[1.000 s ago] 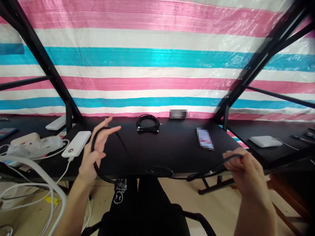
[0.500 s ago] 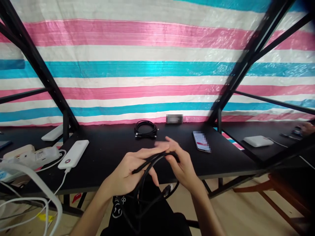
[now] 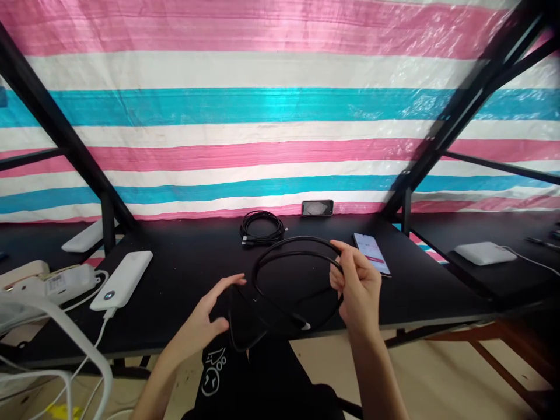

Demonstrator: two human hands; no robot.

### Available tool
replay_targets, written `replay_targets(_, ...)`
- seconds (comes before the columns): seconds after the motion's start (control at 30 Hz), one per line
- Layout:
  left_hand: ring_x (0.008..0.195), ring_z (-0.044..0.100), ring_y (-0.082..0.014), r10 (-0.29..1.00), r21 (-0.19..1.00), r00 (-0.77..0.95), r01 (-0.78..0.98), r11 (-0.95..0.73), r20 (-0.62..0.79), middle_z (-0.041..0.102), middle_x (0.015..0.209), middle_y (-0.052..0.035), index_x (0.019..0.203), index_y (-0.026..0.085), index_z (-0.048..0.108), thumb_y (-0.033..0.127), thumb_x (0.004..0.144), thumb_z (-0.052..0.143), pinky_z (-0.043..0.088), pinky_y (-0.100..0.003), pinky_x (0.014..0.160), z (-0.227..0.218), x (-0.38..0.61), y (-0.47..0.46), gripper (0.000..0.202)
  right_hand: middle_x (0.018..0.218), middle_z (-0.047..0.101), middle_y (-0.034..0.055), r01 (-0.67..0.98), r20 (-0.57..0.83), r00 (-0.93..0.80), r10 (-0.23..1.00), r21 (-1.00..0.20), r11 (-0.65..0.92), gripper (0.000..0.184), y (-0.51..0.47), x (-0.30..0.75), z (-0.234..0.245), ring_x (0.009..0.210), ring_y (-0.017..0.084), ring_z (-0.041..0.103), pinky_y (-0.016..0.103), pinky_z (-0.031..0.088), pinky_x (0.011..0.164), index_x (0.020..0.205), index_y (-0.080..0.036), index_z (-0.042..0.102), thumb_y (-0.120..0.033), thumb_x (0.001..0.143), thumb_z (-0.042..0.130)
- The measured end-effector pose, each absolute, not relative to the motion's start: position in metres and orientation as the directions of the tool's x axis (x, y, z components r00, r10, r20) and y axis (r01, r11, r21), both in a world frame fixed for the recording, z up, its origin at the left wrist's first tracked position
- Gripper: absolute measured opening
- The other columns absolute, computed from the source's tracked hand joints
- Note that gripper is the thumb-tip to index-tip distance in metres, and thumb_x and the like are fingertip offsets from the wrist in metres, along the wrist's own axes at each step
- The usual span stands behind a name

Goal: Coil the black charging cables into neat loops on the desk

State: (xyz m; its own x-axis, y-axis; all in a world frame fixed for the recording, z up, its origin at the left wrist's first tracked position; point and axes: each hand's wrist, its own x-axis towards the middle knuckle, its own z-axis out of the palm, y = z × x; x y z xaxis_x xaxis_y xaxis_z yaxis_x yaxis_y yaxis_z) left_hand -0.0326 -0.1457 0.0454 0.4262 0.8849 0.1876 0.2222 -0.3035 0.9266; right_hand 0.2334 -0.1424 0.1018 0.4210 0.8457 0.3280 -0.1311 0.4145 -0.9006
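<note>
Over the desk's front edge, my right hand pinches a black cable that hangs in wide, loose loops. One of its plugs dangles below the loops, its pale tip showing. My left hand is open, thumb and fingers apart, beside a lower, blurred loop of the same cable; whether it touches the loop is hard to tell. Behind the loops, a second black cable lies coiled on the desk, its light-tipped connectors showing.
On the black desk, a lit phone lies right and another phone leans at the back. A white power bank and a power strip with white cables sit left. Metal frame bars slope up both sides.
My left hand has let go of the bundled cable and moved left, opening. My right hand has moved right with the cable, whose loops have spread wider. The view has tilted down slightly.
</note>
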Motion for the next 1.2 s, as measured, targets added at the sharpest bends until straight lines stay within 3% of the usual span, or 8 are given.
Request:
replay_targets(0.1,0.099,0.052,-0.0265,0.884,0.911,0.405,0.226,-0.344,0.233,0.058,0.104,-0.0103,0.103,0.02,0.061,0.075,0.06,0.055,0.04,-0.038,0.091,0.036,-0.034,-0.133,0.07,0.051,0.021,-0.0089,-0.279,0.204,0.466,0.861,-0.889,0.362,0.031,-0.126,0.239,0.099,0.04,0.003,0.018,0.016,0.012,0.035,0.093,-0.019,0.068,-0.046,0.079,0.063)
replay_targets(0.2,0.068,0.05,-0.0155,0.871,0.928,0.374,0.064,-0.367,0.319,0.05,0.071,-0.0023,0.065,0.018,0.051,0.068,0.066,0.058,0.044,-0.03,0.068,0.03,-0.041,-0.119,0.051,0.051,0.019,-0.0098,-0.401,0.09,0.448,0.89,-0.869,0.29,0.035,-0.108,0.249,0.093,0.041,0.003,0.011,0.016,0.008,0.034,0.09,-0.018,0.068,-0.05,0.076,0.065)
replay_targets(0.4,0.042,0.029,-0.0026,0.929,0.958,0.26,-0.183,-0.22,0.263,0.036,0.067,0.0045,0.066,0.018,0.039,0.034,0.086,0.053,0.02,-0.017,0.036,0.042,-0.038,-0.107,0.029,0.055,0.023,-0.0092,-0.437,-0.034,0.275,0.961,-0.895,0.094,0.041,-0.074,0.251,0.074,0.043,0.003,0.012,0.017,0.007,0.035,0.098,-0.018,0.068,-0.046,0.068,0.072)
replay_targets(0.6,0.059,0.047,-0.0073,0.94,0.937,0.155,0.129,-0.326,0.305,0.047,0.083,0.0004,0.082,0.02,0.047,0.026,0.083,0.057,0.038,-0.02,0.049,0.084,0.009,-0.088,0.011,0.06,0.046,-0.0032,-0.17,0.072,-0.01,0.997,-0.983,0.069,0.042,-0.047,0.219,0.069,0.044,0.004,0.023,0.021,0.014,0.039,0.105,-0.017,0.069,-0.046,0.075,0.064)
replay_targets(0.77,0.108,0.05,-0.0232,0.807,0.683,-0.113,0.608,-0.406,0.58,0.056,0.113,-0.0066,0.104,0.023,0.057,0.027,0.075,0.061,0.041,-0.036,0.088,0.091,0.027,-0.054,0.029,0.061,0.049,-0.0023,-0.098,0.137,-0.322,0.937,-0.989,0.112,0.04,-0.028,0.203,0.075,0.046,0.005,0.026,0.022,0.016,0.042,0.108,-0.018,0.068,-0.044,0.079,0.06)
replay_targets(0.9,0.078,0.062,-0.02,0.953,0.709,-0.01,0.671,-0.218,0.302,0.066,0.079,-0.003,0.092,0.022,0.062,0.039,0.081,0.052,0.044,-0.029,0.069,0.08,0.025,-0.026,0.023,0.063,0.046,-0.0031,-0.156,0.113,-0.329,0.938,-0.986,0.064,0.039,-0.007,0.197,0.065,0.045,0.003,0.022,0.022,0.013,0.041,0.107,-0.018,0.068,-0.044,0.079,0.061)
replay_targets(1.0,0.066,0.062,-0.0201,0.989,0.583,-0.048,0.811,-0.043,0.14,0.064,0.062,-0.0021,0.079,0.022,0.063,0.048,0.082,0.047,0.041,-0.027,0.061,0.073,0.024,-0.011,0.03,0.063,0.043,-0.0037,-0.188,0.048,-0.272,0.961,-0.982,-0.005,0.04,0.008,0.193,0.049,0.044,0.002,0.021,0.022,0.011,0.04,0.105,-0.018,0.068,-0.045,0.077,0.063)
replay_targets(1.2,0.045,0.056,-0.0148,0.998,0.661,0.002,0.75,0.041,-0.064,0.063,0.057,0.0012,0.098,0.022,0.06,0.058,0.08,0.046,0.041,-0.025,0.054,0.045,0.009,0.009,0.042,0.066,0.051,-0.0025,-0.179,-0.073,-0.176,0.982,-0.978,-0.105,0.046,0.021,0.196,0.021,0.042,0.001,0.025,0.019,0.015,0.037,0.106,-0.016,0.067,-0.045,0.07,0.068)
